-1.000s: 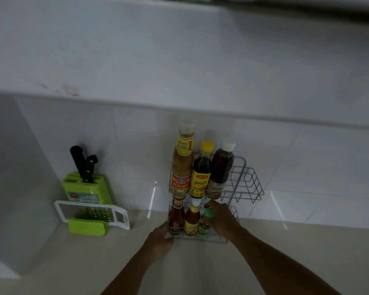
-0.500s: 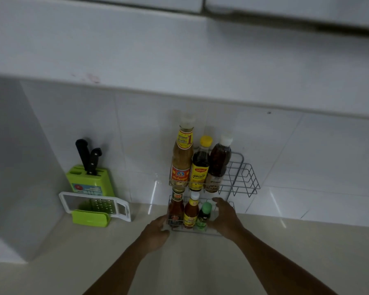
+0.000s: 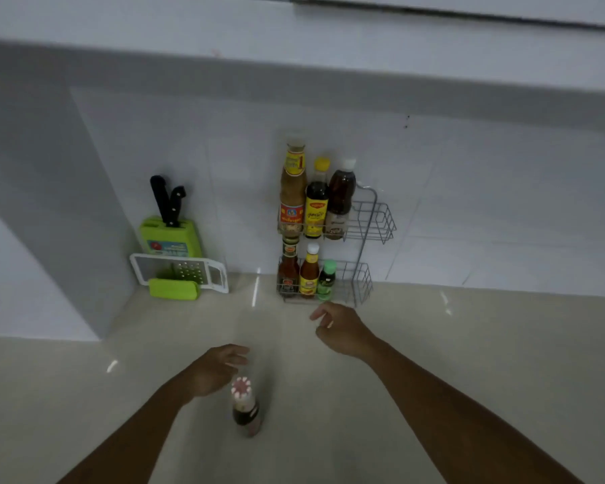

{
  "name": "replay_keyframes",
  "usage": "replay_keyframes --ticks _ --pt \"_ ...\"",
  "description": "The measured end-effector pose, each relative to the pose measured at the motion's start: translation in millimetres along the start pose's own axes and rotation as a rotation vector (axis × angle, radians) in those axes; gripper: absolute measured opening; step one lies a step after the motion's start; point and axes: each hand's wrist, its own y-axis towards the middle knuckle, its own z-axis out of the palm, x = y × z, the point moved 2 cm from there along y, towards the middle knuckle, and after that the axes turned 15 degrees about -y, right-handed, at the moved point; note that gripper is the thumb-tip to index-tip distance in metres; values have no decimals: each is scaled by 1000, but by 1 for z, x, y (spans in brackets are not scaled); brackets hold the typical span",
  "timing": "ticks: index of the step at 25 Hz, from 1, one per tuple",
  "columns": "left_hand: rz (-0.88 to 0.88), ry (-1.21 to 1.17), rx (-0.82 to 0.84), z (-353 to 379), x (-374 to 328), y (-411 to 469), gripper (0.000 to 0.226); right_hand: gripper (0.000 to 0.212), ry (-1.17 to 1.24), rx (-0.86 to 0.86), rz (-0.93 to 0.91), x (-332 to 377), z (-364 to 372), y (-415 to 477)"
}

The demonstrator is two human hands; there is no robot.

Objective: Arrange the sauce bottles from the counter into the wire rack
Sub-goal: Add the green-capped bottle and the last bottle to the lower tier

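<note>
A pale desk (image 3: 433,379) runs back to a tiled wall, where a two-tier wire rack (image 3: 372,218) stands at centre, each tier carrying three bottles on its left and bare wire on its right. One sauce bottle (image 3: 246,408), dark with a pale ribbed cap, stands alone on the near desk, well apart from the rack. The left hand (image 3: 215,373) hovers just beside its cap, fingers spread and gripping nothing; the right hand (image 3: 339,328) hangs loosely curled and empty near the rack's foot. The step in hand looks like picking up this last bottle: a grasp round the body, below the cap, should keep it upright. Open desk lies between bottle and rack. A green knife block (image 3: 170,235) and grater (image 3: 180,272) stand clear at far left.
</note>
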Motion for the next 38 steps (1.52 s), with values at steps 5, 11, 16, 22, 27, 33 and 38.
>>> replay_keyframes --ticks 5,11,16,22,27,33,38 --pt "-28 16 56 38 53 -60 62 46 9 235 -260 48 37 -51" --pt "-22 -39 -284 76 48 -64 37 49 -44 202 -432 81 61 -83" --pt "38 21 -62 86 21 -78 23 36 -169 31 -451 76 46 -93" --pt "160 123 274 98 -51 -97 22 29 -607 -260 -678 74 -26 -110" --pt "135 119 299 115 -106 -104 12 40 -715 -431 -630 72 -52 -107" --pt "431 896 -435 136 -123 -97 36 30 -415 -274 -148 57 -53 -97" --pt "299 401 12 125 -150 -91 21 39 -247 -308 -324 52 -79 -102"
